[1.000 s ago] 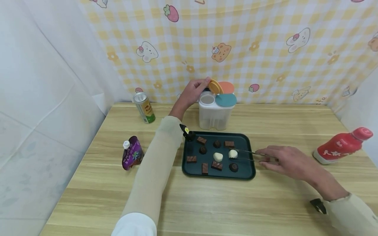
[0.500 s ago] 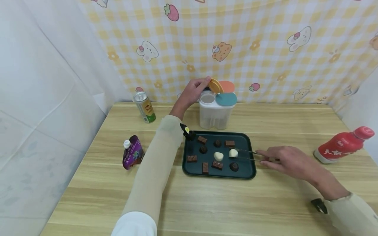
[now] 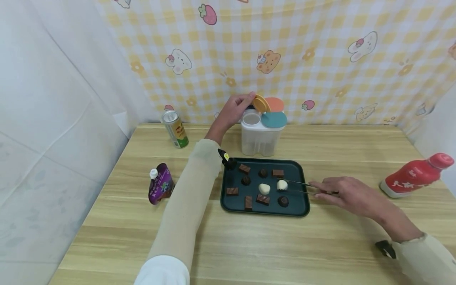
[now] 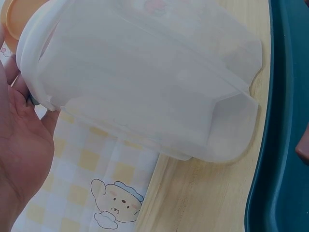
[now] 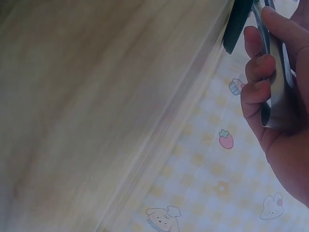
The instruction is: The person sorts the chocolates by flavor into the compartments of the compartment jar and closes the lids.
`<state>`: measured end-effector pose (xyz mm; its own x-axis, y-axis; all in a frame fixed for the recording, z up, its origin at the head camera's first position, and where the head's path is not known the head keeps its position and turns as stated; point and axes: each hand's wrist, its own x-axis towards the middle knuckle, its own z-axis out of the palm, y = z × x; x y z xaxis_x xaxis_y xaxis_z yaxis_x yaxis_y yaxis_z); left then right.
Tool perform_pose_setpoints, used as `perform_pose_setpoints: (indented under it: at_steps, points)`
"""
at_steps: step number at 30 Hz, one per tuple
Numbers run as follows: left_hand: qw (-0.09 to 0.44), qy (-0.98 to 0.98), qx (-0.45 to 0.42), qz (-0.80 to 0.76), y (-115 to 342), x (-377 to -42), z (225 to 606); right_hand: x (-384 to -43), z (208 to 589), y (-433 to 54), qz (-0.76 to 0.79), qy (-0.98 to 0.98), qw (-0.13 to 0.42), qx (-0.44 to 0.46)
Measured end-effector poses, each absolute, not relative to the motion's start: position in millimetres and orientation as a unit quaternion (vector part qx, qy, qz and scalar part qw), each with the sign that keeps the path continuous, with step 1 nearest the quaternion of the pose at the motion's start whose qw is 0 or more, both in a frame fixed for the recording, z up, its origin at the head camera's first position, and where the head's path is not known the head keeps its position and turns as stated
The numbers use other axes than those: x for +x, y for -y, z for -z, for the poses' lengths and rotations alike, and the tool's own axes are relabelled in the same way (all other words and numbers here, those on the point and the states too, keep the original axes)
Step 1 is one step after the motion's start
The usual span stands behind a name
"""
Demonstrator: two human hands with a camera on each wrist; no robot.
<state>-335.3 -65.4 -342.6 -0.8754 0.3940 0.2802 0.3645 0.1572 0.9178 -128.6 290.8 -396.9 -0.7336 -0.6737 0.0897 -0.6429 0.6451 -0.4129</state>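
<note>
My left hand (image 3: 233,107) holds the raised yellow lid (image 3: 261,104) of a clear plastic storage container (image 3: 260,141) at the back of the table. Its round opening (image 3: 251,118) shows beneath that lid; the teal lid (image 3: 274,119) and orange lid (image 3: 274,104) lie flat. In the left wrist view the fingers are partly hidden behind the container's white rim (image 4: 30,53). My right hand (image 3: 347,194) grips metal tongs (image 5: 279,92), whose arms stand either side of a white chocolate (image 3: 282,185) on the dark green tray (image 3: 235,204).
Several brown chocolates (image 3: 263,199) and another white chocolate (image 3: 264,189) lie on the tray. A drink can (image 3: 175,129) and purple pouch (image 3: 161,184) stand at the left, a red bottle (image 3: 413,176) leans at the right. A checked curtain (image 3: 228,47) hangs behind.
</note>
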Motion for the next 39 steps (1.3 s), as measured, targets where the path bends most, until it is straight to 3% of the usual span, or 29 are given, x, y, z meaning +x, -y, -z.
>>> perform_pose_setpoints:
  at_steps: [8, 20, 27, 39]
  points:
    - [0.009, -0.755, 0.256, -0.604, 65, -336, 344, -127, 395, -291, 0.223, -0.900, 0.010, -0.374]
    - [0.015, -0.760, 0.244, -0.603, 64, -334, 343, -133, 368, -285, 0.245, -0.878, -0.075, -0.403]
    - [0.013, -0.761, 0.244, -0.601, 64, -334, 343, -146, 342, -270, 0.235, -0.862, -0.152, -0.422]
    - [0.008, -0.763, 0.249, -0.596, 65, -334, 341, -171, 310, -226, 0.206, -0.884, -0.211, -0.362]
